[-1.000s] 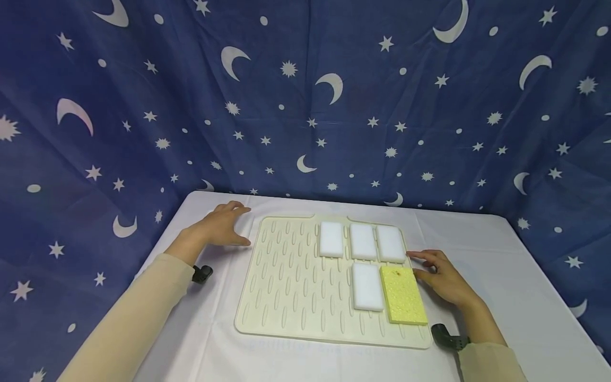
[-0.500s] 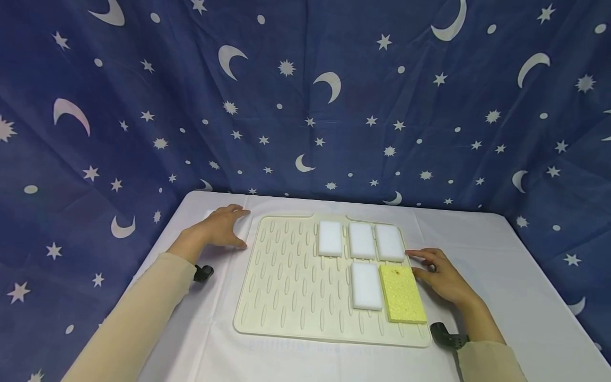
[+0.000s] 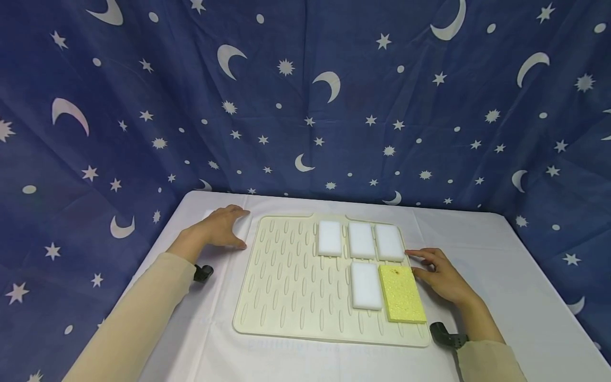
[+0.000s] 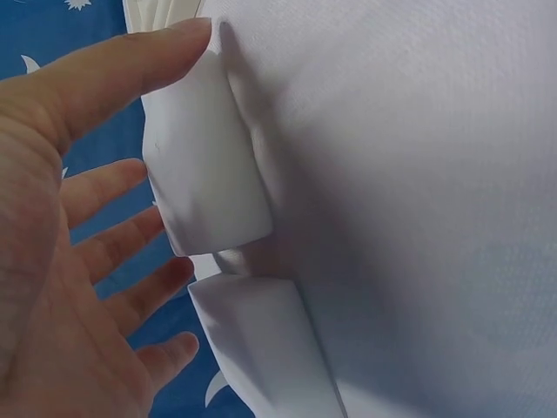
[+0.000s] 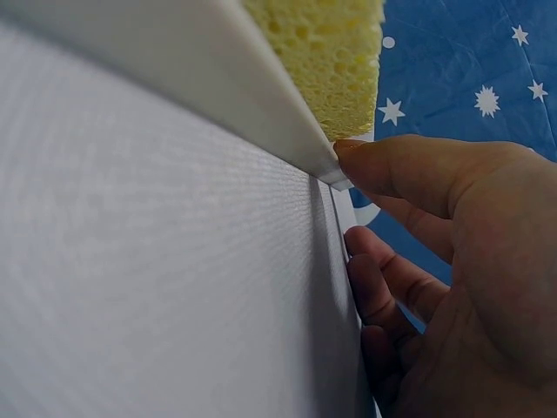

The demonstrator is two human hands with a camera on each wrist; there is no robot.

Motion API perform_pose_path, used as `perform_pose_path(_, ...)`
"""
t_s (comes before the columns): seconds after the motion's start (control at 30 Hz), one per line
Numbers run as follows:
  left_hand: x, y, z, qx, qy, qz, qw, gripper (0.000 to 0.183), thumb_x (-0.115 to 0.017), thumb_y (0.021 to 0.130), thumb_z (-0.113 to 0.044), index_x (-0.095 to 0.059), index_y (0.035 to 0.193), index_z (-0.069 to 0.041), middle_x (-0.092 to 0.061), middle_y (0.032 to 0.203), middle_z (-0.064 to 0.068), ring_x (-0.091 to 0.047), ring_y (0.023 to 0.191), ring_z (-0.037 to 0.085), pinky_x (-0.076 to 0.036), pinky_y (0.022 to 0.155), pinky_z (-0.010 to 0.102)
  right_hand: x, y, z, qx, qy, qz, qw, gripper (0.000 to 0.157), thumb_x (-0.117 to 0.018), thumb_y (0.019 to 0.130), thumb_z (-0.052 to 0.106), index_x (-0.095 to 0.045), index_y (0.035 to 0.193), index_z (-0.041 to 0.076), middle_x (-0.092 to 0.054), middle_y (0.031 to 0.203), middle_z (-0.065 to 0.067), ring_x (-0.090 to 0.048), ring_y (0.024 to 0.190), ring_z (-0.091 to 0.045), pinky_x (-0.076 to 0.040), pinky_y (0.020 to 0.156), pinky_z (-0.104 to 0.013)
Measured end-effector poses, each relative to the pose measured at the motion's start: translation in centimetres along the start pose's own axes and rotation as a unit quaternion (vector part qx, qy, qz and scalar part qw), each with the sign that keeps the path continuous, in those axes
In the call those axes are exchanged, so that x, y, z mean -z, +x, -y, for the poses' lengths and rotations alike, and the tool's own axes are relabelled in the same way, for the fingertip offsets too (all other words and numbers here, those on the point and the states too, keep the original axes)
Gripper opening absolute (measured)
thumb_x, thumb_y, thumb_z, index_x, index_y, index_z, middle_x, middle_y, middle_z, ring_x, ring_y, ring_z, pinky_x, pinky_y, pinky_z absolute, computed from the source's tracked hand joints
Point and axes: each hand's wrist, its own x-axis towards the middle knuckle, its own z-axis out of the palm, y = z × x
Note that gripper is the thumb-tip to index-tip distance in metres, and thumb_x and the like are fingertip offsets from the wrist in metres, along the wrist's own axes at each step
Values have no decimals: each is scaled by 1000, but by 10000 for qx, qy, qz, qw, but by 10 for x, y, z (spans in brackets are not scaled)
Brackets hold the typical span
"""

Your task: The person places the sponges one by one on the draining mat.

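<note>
My left hand (image 3: 220, 227) rests at the left of the table with thumb and fingers spread about a white sponge block (image 4: 204, 165). In the left wrist view the thumb overlaps the block's upper end and the fingertips lie along its side. A second white sponge block (image 4: 265, 340) sits just below it. My right hand (image 3: 443, 276) lies at the right edge of a cream ridged drying mat (image 3: 281, 318), fingers relaxed. Its thumb tip is right at the mat's edge beside a yellow sponge (image 3: 402, 294), while the other fingertips rest on the tablecloth.
Several white sponge blocks lie on the mat's right half, three in the back row and one (image 3: 366, 286) left of the yellow sponge. A white cloth (image 3: 501, 254) covers the table. A blue curtain (image 3: 267, 175) with moons and stars hangs behind.
The head view has shifted very slightly. Both hands and the sponges keep their places, apart from a slight closing-in of the left thumb.
</note>
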Motion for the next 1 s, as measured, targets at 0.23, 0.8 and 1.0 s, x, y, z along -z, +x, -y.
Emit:
perform_pose_path(0.23,1,1,2,14,-52,46,10000,98,-86,67,-42,-40,148,-14,-31,155,16,-28,141,42,-24,113,59,0,2,-1,-63,-11,-12,10000,51,-68,89,40,-56,136,25,-39,138,-15,-42,120,-35,-38,93,-57)
perform_pose_path(0.8,6,-4,3,-154,-234,14,9996,94,-87,68,-31,-40,148,-11,-33,153,17,-26,141,40,-24,114,58,1,1,2,-142,-90,-3,9999,51,-68,89,40,-56,136,24,-39,138,-14,-42,120,-35,-39,93,-57)
perform_pose_path(1.0,7,-4,2,-90,-318,-33,9994,96,-87,68,-33,-39,148,-12,-32,154,17,-25,142,39,-24,113,59,1,1,1,-145,-98,-9,9998,51,-68,89,40,-56,136,25,-39,138,-15,-42,120,-35,-39,92,-57)
